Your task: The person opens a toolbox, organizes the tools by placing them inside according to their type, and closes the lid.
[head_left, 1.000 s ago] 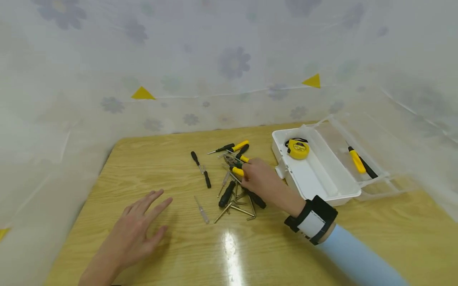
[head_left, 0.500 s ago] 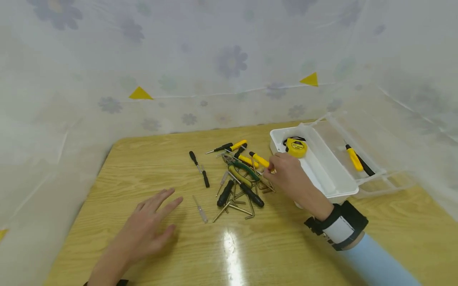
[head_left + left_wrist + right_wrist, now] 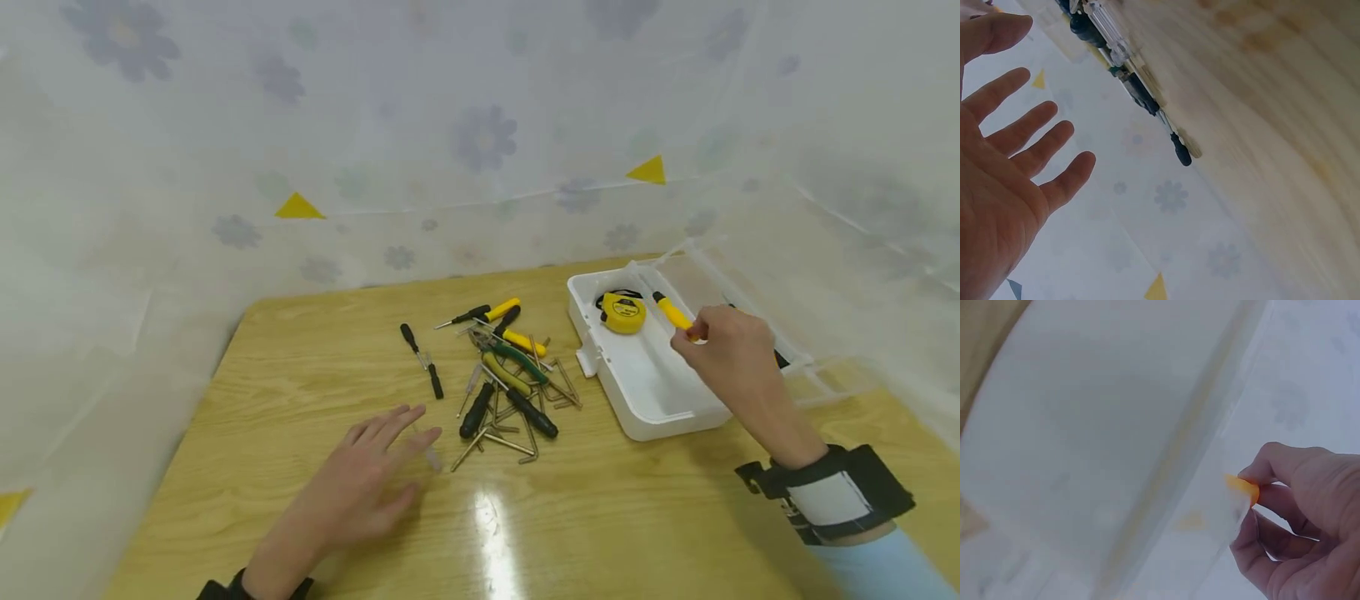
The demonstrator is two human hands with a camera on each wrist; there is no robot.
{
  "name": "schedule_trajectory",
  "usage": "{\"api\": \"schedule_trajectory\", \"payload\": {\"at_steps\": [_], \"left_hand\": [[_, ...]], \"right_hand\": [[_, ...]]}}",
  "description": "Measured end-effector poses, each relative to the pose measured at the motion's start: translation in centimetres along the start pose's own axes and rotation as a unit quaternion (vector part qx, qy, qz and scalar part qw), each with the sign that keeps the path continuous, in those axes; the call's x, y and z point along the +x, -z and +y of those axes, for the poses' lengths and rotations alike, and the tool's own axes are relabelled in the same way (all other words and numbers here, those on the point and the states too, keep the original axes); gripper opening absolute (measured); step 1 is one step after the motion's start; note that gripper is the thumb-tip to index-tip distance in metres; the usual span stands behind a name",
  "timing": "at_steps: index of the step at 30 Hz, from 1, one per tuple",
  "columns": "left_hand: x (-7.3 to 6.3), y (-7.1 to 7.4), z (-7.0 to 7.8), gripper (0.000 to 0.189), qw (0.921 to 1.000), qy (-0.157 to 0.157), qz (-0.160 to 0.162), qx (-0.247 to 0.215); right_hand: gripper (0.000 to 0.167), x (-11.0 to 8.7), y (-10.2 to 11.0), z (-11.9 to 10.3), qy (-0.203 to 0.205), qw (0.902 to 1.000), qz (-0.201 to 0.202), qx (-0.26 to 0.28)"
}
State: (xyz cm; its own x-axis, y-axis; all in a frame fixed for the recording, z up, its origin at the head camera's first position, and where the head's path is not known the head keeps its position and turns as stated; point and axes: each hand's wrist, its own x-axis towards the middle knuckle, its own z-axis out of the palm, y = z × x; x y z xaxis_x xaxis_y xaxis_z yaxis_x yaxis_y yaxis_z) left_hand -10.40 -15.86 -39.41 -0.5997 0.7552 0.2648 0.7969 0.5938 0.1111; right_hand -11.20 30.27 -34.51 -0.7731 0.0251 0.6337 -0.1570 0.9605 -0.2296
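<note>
My right hand [image 3: 731,354] pinches a screwdriver [image 3: 672,313] by its yellow handle, its black end pointing up and left. It hangs over the right side of the white toolbox [image 3: 637,425], close to the raised clear lid. In the right wrist view, thumb and fingertips close around the orange-looking handle [image 3: 1244,487], partly behind the lid. My left hand [image 3: 360,483] hovers low over the table with fingers spread, palm bare in the left wrist view. Its fingers overlap a small clear-handled screwdriver [image 3: 433,458]. A yellow tape measure [image 3: 623,313] lies inside the toolbox.
A pile in mid-table holds green-handled pliers [image 3: 517,358], black-handled screwdrivers [image 3: 532,414] and several brass-coloured hex keys [image 3: 510,443]. Two small black screwdrivers [image 3: 408,337] lie left of it. The clear lid [image 3: 832,379] lies folded back, a tool's black handle showing behind my hand.
My right hand has lifted the yellow-handled screwdriver from the pile and carried it right, over the toolbox. The left hand has drifted right, toward the clear-handled screwdriver.
</note>
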Motion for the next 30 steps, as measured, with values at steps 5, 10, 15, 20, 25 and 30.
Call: {"api": "schedule_trajectory", "payload": {"at_steps": [5, 10, 15, 20, 25, 30], "left_hand": [[0.4, -0.3, 0.5, 0.067, 0.9999, -0.008, -0.007, -0.001], [0.9, -0.7, 1.0, 0.065, 0.9996, -0.028, -0.003, 0.002], [1.2, -0.8, 1.3, 0.062, 0.9993, -0.036, -0.003, 0.01], [1.1, -0.9, 1.3, 0.062, 0.9995, -0.029, -0.009, 0.008], [0.5, -0.6, 0.7, 0.064, 0.9998, 0.004, -0.016, 0.006], [-1.1, 0.4, -0.6, 0.066, 0.9986, 0.048, -0.006, 0.021]], "right_hand": [[0.015, -0.7, 0.7, 1.3, -0.042, 0.998, -0.037, -0.029], [0.016, -1.0, 1.0, 2.0, -0.05, 0.9953, -0.065, -0.051], [0.016, -1.4, 1.2, 2.5, -0.05, 0.9942, -0.075, -0.06], [0.016, -1.7, 1.3, 2.7, -0.049, 0.9934, -0.07, -0.076], [0.014, -1.8, 0.6, 1.7, -0.002, 0.998, 0.019, -0.061], [0.018, -2.4, -1.6, -3.8, 0.132, 0.989, 0.066, 0.011]]}}
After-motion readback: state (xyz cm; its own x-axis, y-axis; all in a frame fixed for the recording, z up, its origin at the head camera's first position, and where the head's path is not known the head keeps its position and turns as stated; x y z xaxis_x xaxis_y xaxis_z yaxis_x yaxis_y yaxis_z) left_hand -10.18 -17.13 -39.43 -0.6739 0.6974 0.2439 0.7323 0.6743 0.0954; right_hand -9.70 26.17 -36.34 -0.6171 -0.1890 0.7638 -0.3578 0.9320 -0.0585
